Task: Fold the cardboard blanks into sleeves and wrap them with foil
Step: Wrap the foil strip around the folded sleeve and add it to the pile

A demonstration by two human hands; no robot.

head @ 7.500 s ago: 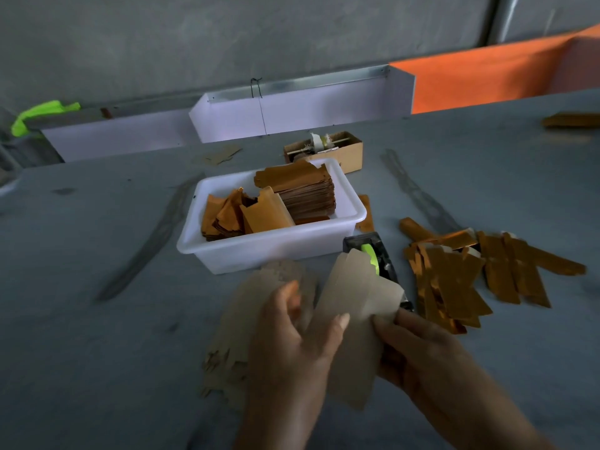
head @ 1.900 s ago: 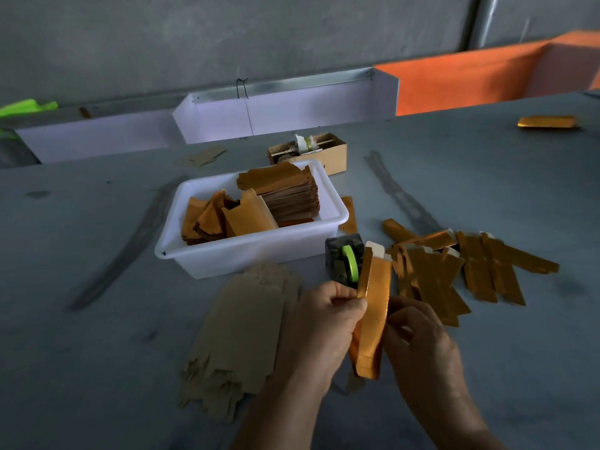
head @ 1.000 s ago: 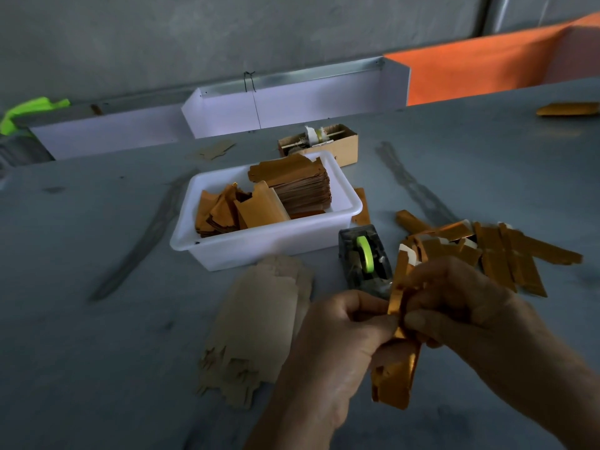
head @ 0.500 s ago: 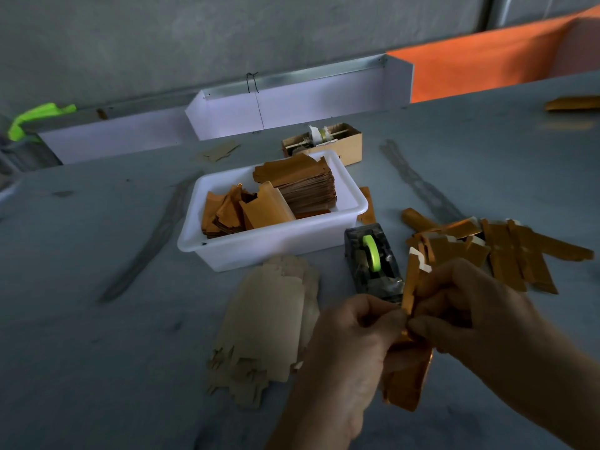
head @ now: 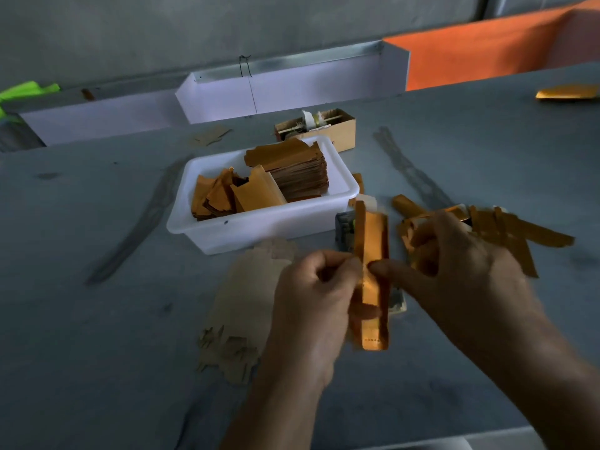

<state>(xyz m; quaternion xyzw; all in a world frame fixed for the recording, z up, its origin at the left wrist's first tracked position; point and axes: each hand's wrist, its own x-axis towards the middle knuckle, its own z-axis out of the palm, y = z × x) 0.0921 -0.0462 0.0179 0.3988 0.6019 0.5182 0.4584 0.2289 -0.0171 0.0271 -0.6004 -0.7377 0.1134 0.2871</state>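
A long gold foil-covered sleeve (head: 373, 254) stands upright in front of me. My left hand (head: 315, 297) grips its left edge with curled fingers. From the right, my right hand (head: 461, 271) touches the sleeve's middle with thumb and fingertip. A stack of plain cardboard blanks (head: 246, 306) lies on the table left of my hands. Several finished gold sleeves (head: 506, 228) are piled to the right, partly hidden by my right hand.
A white plastic bin (head: 259, 222) holding gold foil sheets (head: 289, 170) stands behind my hands. A tape dispenser (head: 345, 228) sits behind the sleeve, mostly hidden. A small cardboard box (head: 324, 128) and white trays (head: 292, 89) are further back. One gold piece (head: 568, 92) lies far right.
The sleeve has turned upright and flatter, its gold face toward me. My right hand has opened from a tight pinch at the top and moved to the sleeve's middle.
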